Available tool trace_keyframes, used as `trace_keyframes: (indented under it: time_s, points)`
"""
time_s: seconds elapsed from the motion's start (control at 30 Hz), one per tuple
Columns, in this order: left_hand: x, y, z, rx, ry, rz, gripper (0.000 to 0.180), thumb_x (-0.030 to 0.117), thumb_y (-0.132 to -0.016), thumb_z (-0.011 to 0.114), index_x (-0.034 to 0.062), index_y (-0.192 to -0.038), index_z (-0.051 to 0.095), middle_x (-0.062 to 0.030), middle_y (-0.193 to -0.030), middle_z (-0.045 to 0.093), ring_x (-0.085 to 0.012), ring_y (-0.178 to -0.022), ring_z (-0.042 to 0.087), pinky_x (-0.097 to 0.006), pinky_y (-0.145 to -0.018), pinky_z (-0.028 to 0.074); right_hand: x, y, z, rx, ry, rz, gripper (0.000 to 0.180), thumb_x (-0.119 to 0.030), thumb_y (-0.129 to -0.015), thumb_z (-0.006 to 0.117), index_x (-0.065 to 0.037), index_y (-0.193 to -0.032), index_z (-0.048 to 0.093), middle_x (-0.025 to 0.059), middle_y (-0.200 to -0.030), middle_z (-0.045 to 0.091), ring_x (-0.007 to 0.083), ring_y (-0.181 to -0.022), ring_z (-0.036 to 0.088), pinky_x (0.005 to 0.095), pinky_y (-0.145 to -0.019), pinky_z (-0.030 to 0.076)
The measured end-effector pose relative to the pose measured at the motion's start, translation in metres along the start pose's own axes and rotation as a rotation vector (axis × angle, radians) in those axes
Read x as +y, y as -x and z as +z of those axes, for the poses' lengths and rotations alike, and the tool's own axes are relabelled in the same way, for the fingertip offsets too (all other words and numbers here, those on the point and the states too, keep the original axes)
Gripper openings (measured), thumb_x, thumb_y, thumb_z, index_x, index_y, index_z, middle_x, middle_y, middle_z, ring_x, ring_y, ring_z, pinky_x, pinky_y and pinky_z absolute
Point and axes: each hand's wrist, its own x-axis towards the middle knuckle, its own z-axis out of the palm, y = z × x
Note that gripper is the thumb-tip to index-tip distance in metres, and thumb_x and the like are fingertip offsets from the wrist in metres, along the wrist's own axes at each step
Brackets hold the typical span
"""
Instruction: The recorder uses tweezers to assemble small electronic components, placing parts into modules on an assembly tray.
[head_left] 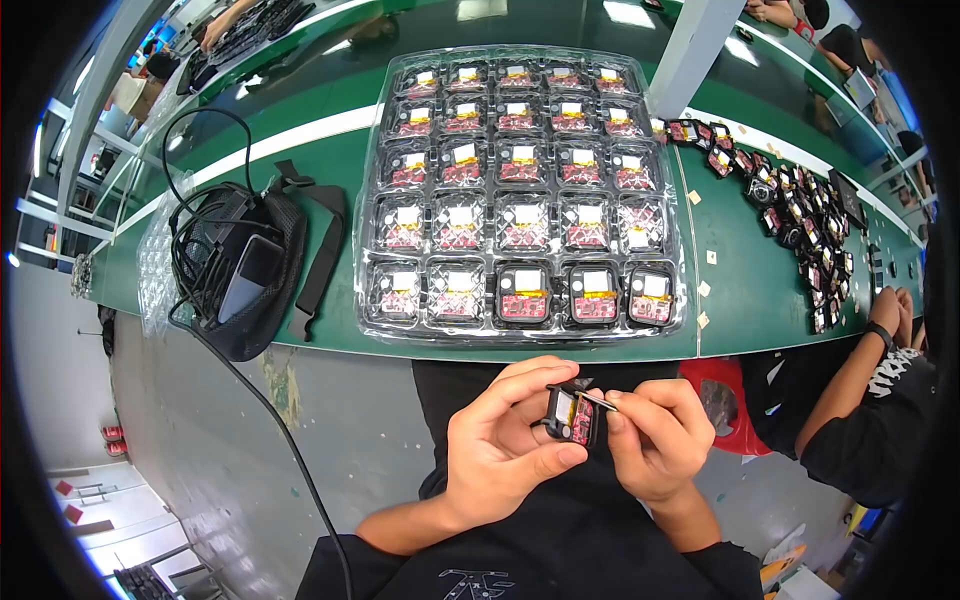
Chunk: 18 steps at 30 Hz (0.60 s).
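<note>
Above my lap, just off the table's near edge, my left hand point(505, 440) grips a small black square device casing point(574, 416). Inside the casing show a red circuit board, a pale block and yellow tape. The fingers and thumb clasp it at its sides. Between thumb and fingertips, my right hand point(660, 437) pinches a thin metal tool point(597, 400) that looks like tweezers. Its tip lies over the casing's upper part; whether it touches the inside is too small to tell. Ahead, a clear plastic tray point(683, 300) holds rows of similar casings with red boards.
A black mesh bag point(250, 270) with cables and a strap lies left on the green table point(720, 300). To the right is a heap of loose casings point(800, 220). A co-worker's arm point(850, 385) is at the right edge; a grey post point(690, 60) stands behind the tray.
</note>
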Motion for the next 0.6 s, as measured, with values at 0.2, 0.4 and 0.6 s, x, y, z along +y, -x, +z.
trace_keyframes:
  time_s: [0.2,0.4,0.6]
  points:
    - [-0.004,0.0,0.002,0.02,-0.038,0.065,0.064,-0.014,-0.081,0.075,-0.0059,-0.139,0.05,-0.0161,-0.144,0.043,-0.0317,-0.128,0.055,-0.044,-0.107,0.053,0.0,-0.001,0.003,0.009,0.136,-0.15,0.026,0.001,-0.07,0.08,0.001,-0.095,0.074,0.0063,-0.08,0.061,0.0174,-0.057,0.06,0.0287,-0.049,0.048]
    - [0.006,-0.004,-0.007,-0.053,-0.068,0.207,0.063,-0.012,-0.076,0.081,-0.0032,-0.133,0.055,-0.021,-0.132,0.052,-0.0348,-0.124,0.059,-0.048,-0.104,0.053,0.001,-0.006,-0.013,-0.079,-0.112,0.047,0.022,-0.002,-0.075,0.08,0.0,-0.097,0.074,0.0096,-0.082,0.064,0.0194,-0.063,0.061,0.0302,-0.055,0.05]
    - [0.047,-0.027,-0.023,0.152,-0.695,0.425,0.042,-0.007,-0.086,0.072,-0.0051,-0.126,0.062,-0.0197,-0.124,0.057,-0.0299,-0.114,0.062,-0.039,-0.099,0.05,0.037,-0.003,-0.043,0.248,0.043,0.267,0.014,-0.002,-0.094,0.063,0.005,-0.106,0.067,0.0128,-0.097,0.061,0.0156,-0.077,0.058,0.0259,-0.064,0.045]
